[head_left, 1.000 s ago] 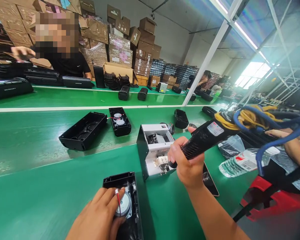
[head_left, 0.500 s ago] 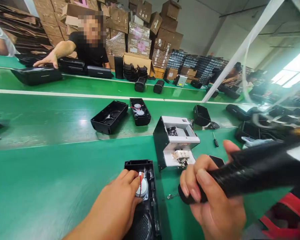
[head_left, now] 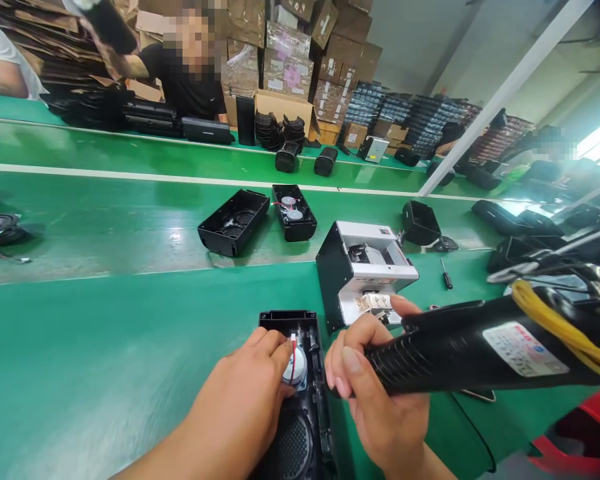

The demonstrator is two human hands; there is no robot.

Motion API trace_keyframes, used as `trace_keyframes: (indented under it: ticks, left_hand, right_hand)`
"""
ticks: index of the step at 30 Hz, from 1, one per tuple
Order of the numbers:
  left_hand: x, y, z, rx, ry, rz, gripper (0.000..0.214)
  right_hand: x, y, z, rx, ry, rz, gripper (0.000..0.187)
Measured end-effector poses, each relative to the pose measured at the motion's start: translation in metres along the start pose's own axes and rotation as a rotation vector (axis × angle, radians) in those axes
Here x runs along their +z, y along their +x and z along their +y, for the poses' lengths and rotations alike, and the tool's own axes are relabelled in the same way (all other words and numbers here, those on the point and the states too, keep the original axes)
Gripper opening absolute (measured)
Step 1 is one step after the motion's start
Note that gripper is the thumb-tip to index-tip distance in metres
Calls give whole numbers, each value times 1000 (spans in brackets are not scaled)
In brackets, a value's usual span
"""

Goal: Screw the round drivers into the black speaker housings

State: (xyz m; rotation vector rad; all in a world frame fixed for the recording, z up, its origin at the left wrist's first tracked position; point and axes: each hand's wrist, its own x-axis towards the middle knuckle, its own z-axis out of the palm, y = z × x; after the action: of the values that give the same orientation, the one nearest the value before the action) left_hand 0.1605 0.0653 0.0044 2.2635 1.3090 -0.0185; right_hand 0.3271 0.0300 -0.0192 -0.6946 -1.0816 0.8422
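Note:
A black speaker housing [head_left: 300,400] lies open on the green bench in front of me, with a round silver speaker driver [head_left: 296,365] and a red wire inside. My left hand [head_left: 245,400] rests on the housing, fingers pressed flat against the driver and wire. My right hand [head_left: 380,393] is wrapped round the ribbed grip of a black electric screwdriver [head_left: 470,347], whose tip points down at the housing's right edge beside the driver. Yellow cable trails from the tool's rear.
A white and black screw feeder [head_left: 365,270] stands just behind my hands. Two more open housings [head_left: 234,222] ride the conveyor belt [head_left: 105,233] beyond. A small screwdriver [head_left: 446,273] lies at right. A person sits across the line before stacked cartons [head_left: 290,60].
My right hand has swung the electric screwdriver from the screw feeder leftward and down to the housing. My left hand stayed on the driver. The view shifted left.

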Motion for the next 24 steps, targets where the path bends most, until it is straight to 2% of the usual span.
trace_keyframes:
  ticks: [4, 10, 12, 15, 16, 18, 20, 22, 24]
  left_hand:
    - [3, -1, -2, 25, 3, 26, 46]
    - [0, -1, -1, 15, -12, 4, 44]
    - [3, -3, -4, 38, -57, 37, 48]
    - [14, -12, -10, 66, -169, 157, 66]
    - [18, -16, -12, 58, -190, 208, 63]
    - [24, -23, -14, 59, -168, 298, 39]
    - [28, -26, -14, 139, -88, 352, 20]
    - [29, -24, -12, 268, -10, 387, 17]
    - [29, -16, -7, 319, 37, 366, 20]
  right_hand:
    - [-1, -2, 5, 29, 12, -20, 58]
    - [2, -1, 4, 34, 32, -25, 57]
    - [4, 0, -1, 16, 40, 3, 54]
    - [6, 2, -13, 7, 86, 40, 51]
    - [5, 2, -17, 11, 104, 42, 51]
    - [4, 2, -23, 17, 125, 42, 52]
    - [2, 2, -28, 8, 129, 60, 52]
    - [1, 3, -31, 2, 127, 82, 51]
    - [0, 5, -35, -16, 134, 116, 50]
